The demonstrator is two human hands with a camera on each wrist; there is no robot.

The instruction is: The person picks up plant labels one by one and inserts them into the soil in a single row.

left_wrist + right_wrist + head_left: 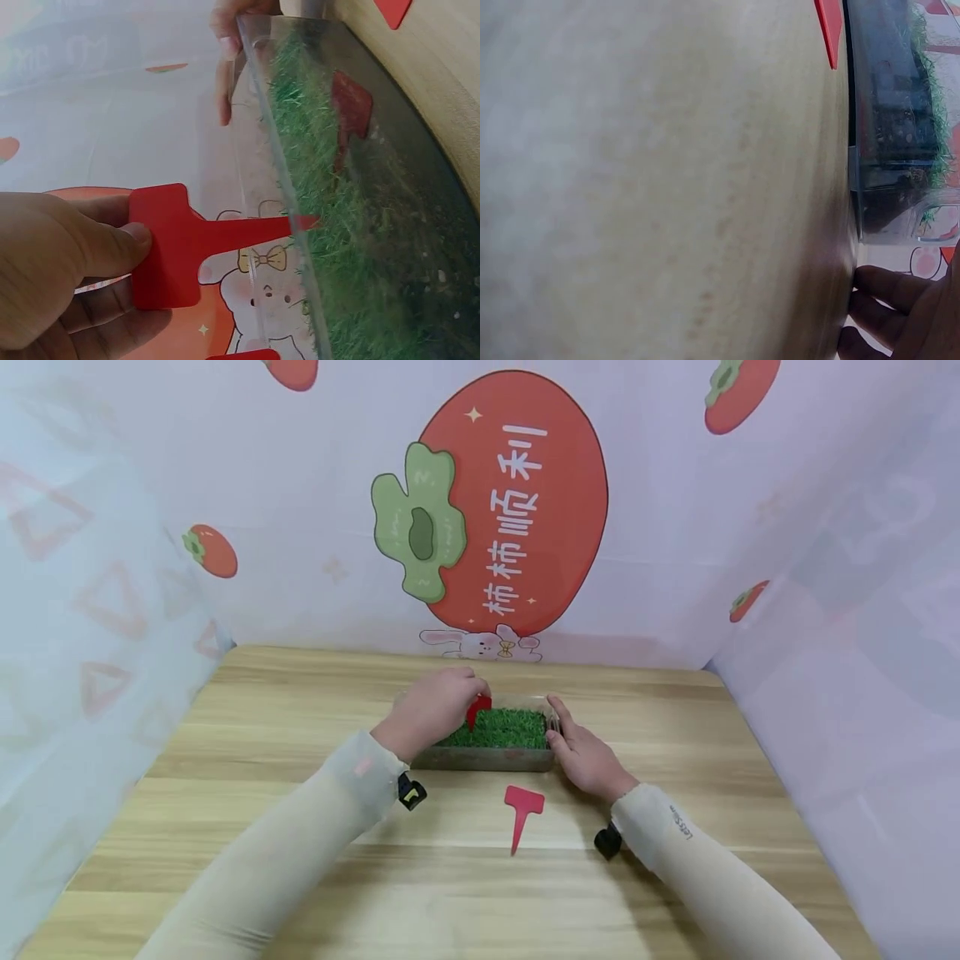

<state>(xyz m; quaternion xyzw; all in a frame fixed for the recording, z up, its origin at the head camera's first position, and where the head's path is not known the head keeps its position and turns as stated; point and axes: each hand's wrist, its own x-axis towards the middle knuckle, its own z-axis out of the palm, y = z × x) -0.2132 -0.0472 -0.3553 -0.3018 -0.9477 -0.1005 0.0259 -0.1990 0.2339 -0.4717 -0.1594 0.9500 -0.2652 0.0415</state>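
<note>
In the head view, pinches a red tag [480,702] by its broad end in the left hand [435,710], stem down over grass [513,727], presumably to free the point. Rests the right hand [588,760], loosely spread, against the right end of the box [487,761], likely for steadiness. Has the box near the bench's [300,718] back edge, with a second tag [523,800] in front, handy.

In the left wrist view, shows the stem crossing the box's clear wall; cannot tell any depth in grass.

In the right wrist view, shows relaxed fingers [891,289] beside the box's end.
</note>
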